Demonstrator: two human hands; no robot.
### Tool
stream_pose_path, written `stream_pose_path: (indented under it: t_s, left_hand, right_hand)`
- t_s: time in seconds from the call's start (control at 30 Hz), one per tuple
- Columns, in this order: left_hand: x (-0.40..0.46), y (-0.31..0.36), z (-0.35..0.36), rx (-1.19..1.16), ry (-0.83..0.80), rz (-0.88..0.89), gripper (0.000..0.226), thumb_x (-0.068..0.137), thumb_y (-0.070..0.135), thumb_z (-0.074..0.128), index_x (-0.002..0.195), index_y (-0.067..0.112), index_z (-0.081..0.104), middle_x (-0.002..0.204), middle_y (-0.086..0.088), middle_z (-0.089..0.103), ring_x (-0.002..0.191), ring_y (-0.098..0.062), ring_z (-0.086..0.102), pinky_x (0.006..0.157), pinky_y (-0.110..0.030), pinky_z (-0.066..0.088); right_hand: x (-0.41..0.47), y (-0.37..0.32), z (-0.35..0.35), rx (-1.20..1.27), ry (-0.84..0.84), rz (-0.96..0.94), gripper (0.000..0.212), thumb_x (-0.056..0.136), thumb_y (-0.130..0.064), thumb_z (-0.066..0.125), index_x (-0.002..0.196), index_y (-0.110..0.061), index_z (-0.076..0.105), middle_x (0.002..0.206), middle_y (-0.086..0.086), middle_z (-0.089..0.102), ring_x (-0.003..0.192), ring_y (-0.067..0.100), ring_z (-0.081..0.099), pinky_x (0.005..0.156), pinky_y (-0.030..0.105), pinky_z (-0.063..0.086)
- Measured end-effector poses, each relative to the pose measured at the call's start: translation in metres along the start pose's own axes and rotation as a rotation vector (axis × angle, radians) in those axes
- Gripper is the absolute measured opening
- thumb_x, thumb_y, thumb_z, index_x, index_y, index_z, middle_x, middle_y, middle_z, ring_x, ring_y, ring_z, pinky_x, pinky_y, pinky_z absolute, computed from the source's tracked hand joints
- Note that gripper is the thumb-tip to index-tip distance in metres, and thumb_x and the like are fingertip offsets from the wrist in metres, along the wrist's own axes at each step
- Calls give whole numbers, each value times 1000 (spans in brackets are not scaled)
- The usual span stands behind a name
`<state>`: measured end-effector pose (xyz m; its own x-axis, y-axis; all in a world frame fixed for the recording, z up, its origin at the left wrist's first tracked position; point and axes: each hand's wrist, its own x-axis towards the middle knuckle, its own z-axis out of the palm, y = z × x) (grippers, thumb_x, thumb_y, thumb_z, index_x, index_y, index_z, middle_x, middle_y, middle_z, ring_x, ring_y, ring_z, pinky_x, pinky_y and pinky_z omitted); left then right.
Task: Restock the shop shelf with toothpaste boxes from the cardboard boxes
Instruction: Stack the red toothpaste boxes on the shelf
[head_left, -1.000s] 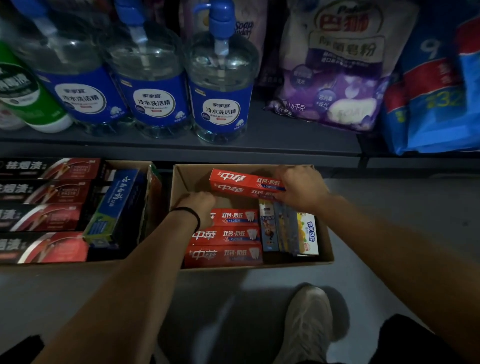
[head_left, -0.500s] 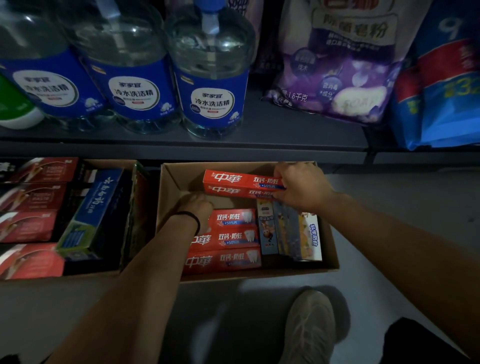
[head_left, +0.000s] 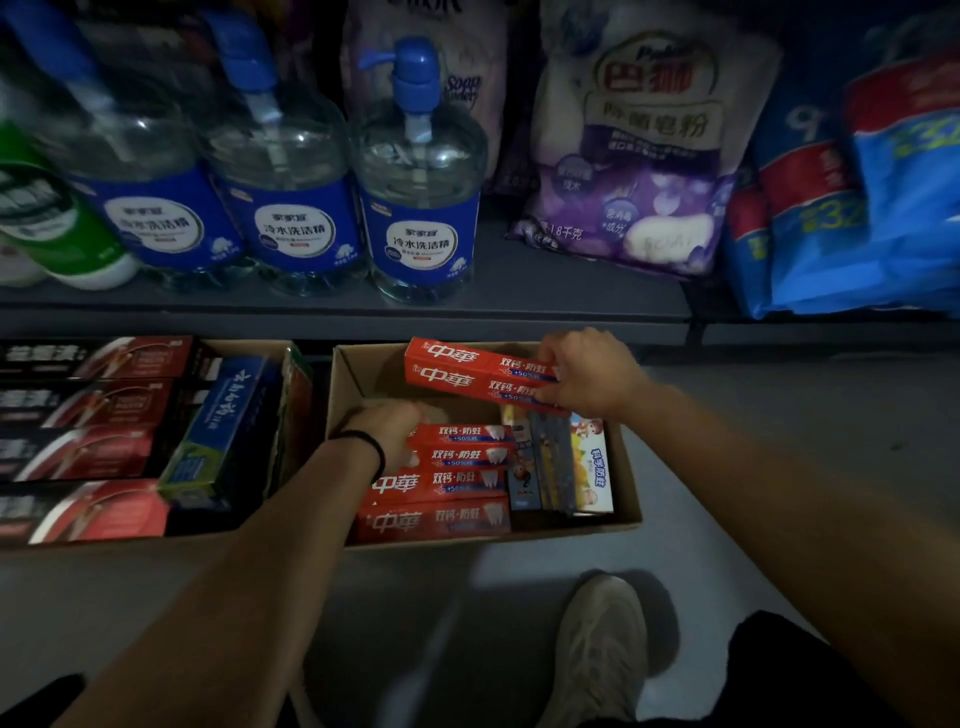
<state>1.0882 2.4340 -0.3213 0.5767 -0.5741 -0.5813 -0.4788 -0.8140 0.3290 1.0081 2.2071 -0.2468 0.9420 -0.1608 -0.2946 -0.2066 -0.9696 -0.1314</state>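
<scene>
— Hands, where are they?
— Right hand (head_left: 589, 376) has its grip clamped on two red toothpaste boxes (head_left: 475, 374) above the cardboard box (head_left: 626, 488); left hand (head_left: 397, 434) reaches inside, grip hidden, cannot tell.

Stock count: shelf above, two cardboard boxes below

The right cardboard box (head_left: 626, 499) shows four red toothpaste boxes (head_left: 447, 521) lying flat, two more red ones (head_left: 467, 369) raised together above its far end, and about three small children's toothpaste boxes (head_left: 589, 470) standing on edge, though their dim spines blur together. The left cardboard box (head_left: 244, 347) shows four black-and-red toothpaste boxes (head_left: 98, 512) and one blue-and-green box (head_left: 223, 431) leaning across them. On the shelf (head_left: 519, 296) stand three blue-labelled pump bottles (head_left: 421, 234), one green-and-white bottle (head_left: 62, 234), one purple soap-powder bag (head_left: 639, 171) and two blue packs (head_left: 852, 223).
</scene>
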Motion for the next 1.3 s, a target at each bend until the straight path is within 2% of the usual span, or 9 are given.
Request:
stream_pose_path:
  t_s: [0.17,0.37,0.5,0.57,0.67,0.77,1.0,1.2,1.3]
  left_hand:
    - [-43,17,-45,-2,40,67,39,79,17,72,112,28,55,120,2,60,110,-17,56,97,-40,46]
    - [-126,52,-121,102,197,139,46,81,21,72,121,26,52,127,2,53,117,-19,51,98,-36,43]
    - [-177,76,-166,126,288,197,49,81,22,72,125,25,51,129,4,52,117,-19,52,96,-32,41]
    - [-199,86,-187,154,339,226,50,79,22,74,124,24,53,125,2,56,114,-18,54,93,-30,42]
    - [-227,97,-219,182,420,268,40,76,20,76,111,23,58,108,6,59,105,-17,58,85,-29,44]
    - [-252,107,-251,164,465,290,37,77,19,76,108,24,57,111,6,59,102,-15,57,88,-32,47]
    - [-271,112,-319,158,546,306,36,80,18,74,111,25,57,107,11,55,100,-11,54,82,-27,42]
    - [-244,110,-378,140,601,315,43,77,19,77,114,25,57,116,7,60,108,-14,57,97,-38,47]
    - [-226,108,-404,111,618,317,46,76,17,78,116,24,57,118,6,61,109,-15,57,96,-33,46]
  right_hand:
    - [-27,-5,-45,32,75,41,38,77,-40,76,101,-16,59,100,2,67,86,17,60,72,31,49]
    - [-80,-15,-132,8,227,55,38,75,-39,77,102,-18,62,106,3,65,94,21,59,77,34,50]
    - [-116,-23,-186,-13,289,52,36,73,-38,78,98,-17,64,99,-1,64,87,18,57,71,29,44]
    - [-132,-28,-212,-4,322,52,36,71,-37,80,97,-18,63,94,-2,63,84,17,56,70,29,44]
    - [-147,-33,-249,-23,379,46,30,68,-35,80,88,-20,63,88,-1,64,84,20,60,68,30,46]
    - [-155,-41,-287,-12,422,40,33,69,-34,81,93,-17,67,92,0,66,88,21,61,74,35,51]
    - [-137,-56,-365,-35,509,12,32,70,-33,82,94,-17,67,88,-4,61,82,15,58,71,27,45]
    - [-76,-55,-411,-33,542,-4,31,70,-33,83,91,-19,65,94,-2,67,84,14,61,75,32,53]
    - [-44,-52,-426,-21,546,-11,30,70,-31,84,90,-18,66,93,-1,67,84,15,62,75,32,53]
